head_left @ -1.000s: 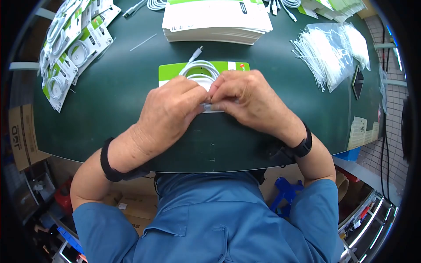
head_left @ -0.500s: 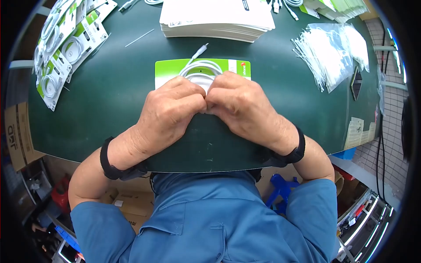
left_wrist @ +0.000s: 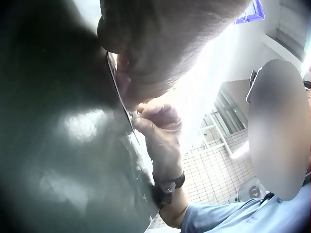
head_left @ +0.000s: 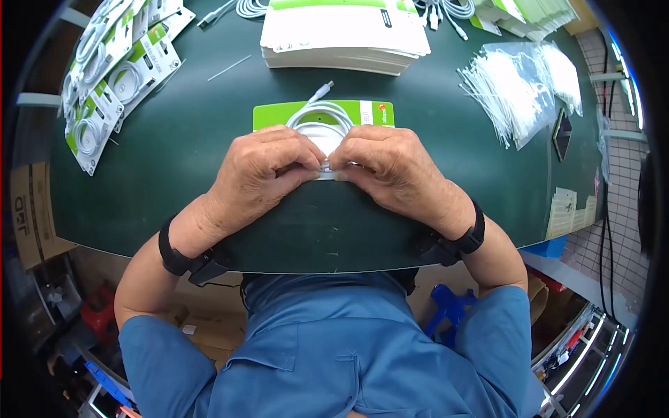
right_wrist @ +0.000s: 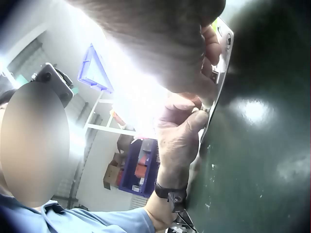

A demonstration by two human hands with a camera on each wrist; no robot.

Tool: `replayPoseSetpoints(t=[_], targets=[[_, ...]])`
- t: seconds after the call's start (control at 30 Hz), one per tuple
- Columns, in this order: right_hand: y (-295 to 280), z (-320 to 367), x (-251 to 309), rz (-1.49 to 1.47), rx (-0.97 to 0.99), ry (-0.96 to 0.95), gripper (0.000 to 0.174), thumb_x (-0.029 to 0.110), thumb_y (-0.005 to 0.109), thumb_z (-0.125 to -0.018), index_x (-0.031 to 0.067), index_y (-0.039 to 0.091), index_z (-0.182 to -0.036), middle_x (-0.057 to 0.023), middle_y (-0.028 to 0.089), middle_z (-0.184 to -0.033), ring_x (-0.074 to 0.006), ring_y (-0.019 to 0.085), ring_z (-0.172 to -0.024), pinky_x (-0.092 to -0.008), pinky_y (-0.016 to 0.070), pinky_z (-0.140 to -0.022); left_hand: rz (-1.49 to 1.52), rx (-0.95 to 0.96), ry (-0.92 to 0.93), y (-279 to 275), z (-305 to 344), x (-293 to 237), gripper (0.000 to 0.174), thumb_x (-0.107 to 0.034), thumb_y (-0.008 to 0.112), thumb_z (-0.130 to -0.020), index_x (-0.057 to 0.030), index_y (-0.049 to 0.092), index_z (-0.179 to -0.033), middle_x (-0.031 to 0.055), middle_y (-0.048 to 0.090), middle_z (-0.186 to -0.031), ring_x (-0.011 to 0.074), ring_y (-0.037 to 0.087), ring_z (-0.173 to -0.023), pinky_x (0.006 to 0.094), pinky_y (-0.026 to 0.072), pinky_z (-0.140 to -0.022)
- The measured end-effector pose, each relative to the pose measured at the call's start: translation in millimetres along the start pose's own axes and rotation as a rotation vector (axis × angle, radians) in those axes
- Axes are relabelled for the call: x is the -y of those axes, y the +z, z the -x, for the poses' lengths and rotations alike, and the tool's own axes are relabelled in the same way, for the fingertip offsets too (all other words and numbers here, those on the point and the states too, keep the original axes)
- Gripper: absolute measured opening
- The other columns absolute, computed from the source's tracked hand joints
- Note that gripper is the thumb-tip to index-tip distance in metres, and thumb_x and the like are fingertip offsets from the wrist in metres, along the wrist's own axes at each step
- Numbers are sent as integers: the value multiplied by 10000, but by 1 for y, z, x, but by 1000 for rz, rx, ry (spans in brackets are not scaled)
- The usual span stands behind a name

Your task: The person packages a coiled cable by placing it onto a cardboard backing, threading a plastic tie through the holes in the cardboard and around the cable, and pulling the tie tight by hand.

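A coiled white charging cable (head_left: 321,109) lies on a green-and-white packaging card (head_left: 269,116), one plug (head_left: 323,90) sticking out past its far edge. My left hand (head_left: 263,166) and right hand (head_left: 392,167) meet at the card's near edge over the coil's lower part. Thumbs and fingertips of both pinch a small pale, shiny piece (head_left: 325,166) there; I cannot tell its kind. The hands hide the rest of the coil's near side. In the left wrist view, the right hand (left_wrist: 164,131) has thumb and fingers together close over the table edge.
A tall stack of cards (head_left: 334,52) stands behind. At the right lie a bag of thin white ties (head_left: 512,90) and a phone (head_left: 562,136). Packed cable cards (head_left: 125,83) pile up at the left, with a single thin tie (head_left: 228,67) nearer the middle. More cables (head_left: 453,10) lie at the back.
The hands stay at the card's near edge. The fingertips were pressed close together half a second ago; now they stand slightly apart, showing the small pale piece between them.
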State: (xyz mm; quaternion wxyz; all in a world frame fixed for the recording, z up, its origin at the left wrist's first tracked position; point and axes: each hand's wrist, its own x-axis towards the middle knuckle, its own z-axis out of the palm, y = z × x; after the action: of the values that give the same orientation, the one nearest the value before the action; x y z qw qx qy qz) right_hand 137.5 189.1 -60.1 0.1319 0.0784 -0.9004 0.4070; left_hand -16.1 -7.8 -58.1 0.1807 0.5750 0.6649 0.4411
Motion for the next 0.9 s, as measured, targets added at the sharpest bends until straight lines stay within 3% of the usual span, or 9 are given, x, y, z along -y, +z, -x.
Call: replayPoseSetpoints(t=[0.23, 0.47, 0.6, 0.7, 0.73, 0.83, 0.9], targets=[[5, 3, 2, -26, -42, 36, 199, -14, 826, -807, 65, 723, -958, -76, 719, -908, -290, 735, -835, -388, 592, -737, -12, -8, 42, 0, 0, 3, 191, 68, 832, -781, -49, 713, -872, 58, 790, -945, 269, 756, -896, 367, 602, -766], [6, 3, 17, 153, 0, 52, 136, 1, 766, -848, 92, 709, -932, -48, 659, -844, -270, 724, -784, -394, 583, -653, -149, 35, 128, -5, -3, -1, 174, 80, 809, -793, -47, 708, -856, 48, 765, -911, 271, 745, -876, 366, 601, -755], [16, 5, 17, 271, -44, -34, 99, 40, 743, -869, 96, 692, -933, -50, 646, -850, -264, 724, -781, -393, 584, -629, -146, 62, 137, -8, -1, -1, 180, 110, 782, -811, -45, 735, -889, 79, 771, -922, 276, 742, -852, 349, 592, -769], [13, 2, 13, 307, -27, -87, 85, 55, 729, -880, 94, 684, -941, -51, 651, -886, -263, 724, -785, -392, 589, -636, 131, 5, -83, -12, -8, -13, 184, -19, 787, -871, -53, 730, -1042, 101, 737, -1003, 325, 709, -894, 401, 589, -773], [14, 4, 13, 314, -15, -94, 79, 62, 722, -885, 93, 680, -945, -52, 653, -904, -262, 724, -787, -392, 591, -640, 124, 13, -82, -14, -11, -15, 184, -19, 787, -871, -53, 730, -1042, 101, 737, -1003, 325, 709, -894, 401, 589, -773], [15, 7, 13, 317, -1, -108, 80, 64, 705, -885, 89, 678, -956, -55, 653, -932, -264, 721, -798, -393, 594, -651, -436, -170, 31, -19, -28, -16, 348, -117, 829, -867, -39, 698, -1179, 146, 693, -1097, 344, 671, -1021, 423, 565, -865], [12, 5, 13, 329, 5, -124, 83, 65, 697, -885, 87, 676, -962, -56, 652, -946, -265, 719, -804, -393, 596, -657, -493, -141, -9, -12, -32, -12, 380, -140, 843, -857, -32, 689, -1188, 152, 680, -1107, 348, 653, -1048, 427, 552, -894]])
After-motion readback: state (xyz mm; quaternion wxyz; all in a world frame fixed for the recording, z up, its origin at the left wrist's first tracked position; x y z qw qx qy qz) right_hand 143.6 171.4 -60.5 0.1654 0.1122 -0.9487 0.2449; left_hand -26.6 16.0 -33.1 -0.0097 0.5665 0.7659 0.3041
